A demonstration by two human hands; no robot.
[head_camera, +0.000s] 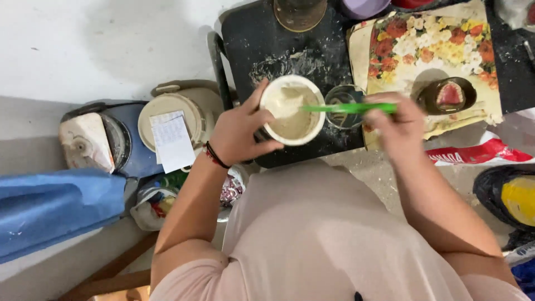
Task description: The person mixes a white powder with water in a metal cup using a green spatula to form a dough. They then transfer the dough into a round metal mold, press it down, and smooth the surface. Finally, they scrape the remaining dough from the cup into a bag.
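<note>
My left hand (239, 131) grips the side of a round white cup (292, 110) filled with pale cream paste, held just above the black tabletop (251, 44). My right hand (397, 125) holds a green spatula (348, 108) by its handle; its tip reaches into the paste. A black and red band sits on my left wrist. A small clear glass (341, 107) stands right behind the cup, under the spatula.
A flowered tray (434, 39) holds a dark dish with a pink and white dental cast (449, 95). A brown jar (300, 12) stands at the table's far edge. On the floor at left are a beige lidded bucket (167, 120), a paper sheet, blue cloth (56, 209) and bags.
</note>
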